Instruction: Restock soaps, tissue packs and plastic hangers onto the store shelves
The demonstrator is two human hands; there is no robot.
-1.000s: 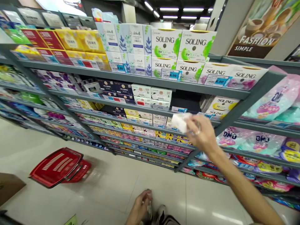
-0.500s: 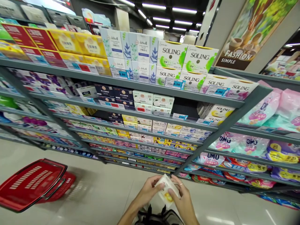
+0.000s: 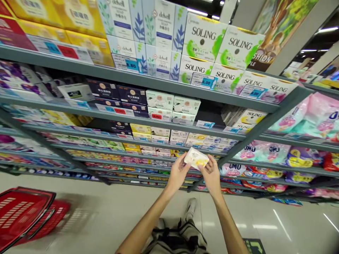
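A small white soap box point(image 3: 195, 157) with a yellow patch on its front is held between both my hands. My left hand point(image 3: 179, 169) grips its left end, thumb on the lower edge. My right hand point(image 3: 211, 171) has hold of the right end, and a ring shows on one finger. Just beyond the box are the lower shelves, where similar white soap boxes with yellow prints point(image 3: 195, 140) stand in a row. Above them sit pale green soap boxes point(image 3: 160, 100) and dark blue soap boxes point(image 3: 132, 95).
A red shopping basket point(image 3: 29, 211) stands on the floor at the left. White and green SOLING boxes point(image 3: 203, 38) line the top shelf. To the right, past a slanted grey upright point(image 3: 254, 137), are OMO detergent bags point(image 3: 247, 150). My shoe point(image 3: 190, 208) shows below my hands.
Both hands have moved up and forward toward the shelves with the soap box, and the box is turned more level. The view has come nearer to the shelves.
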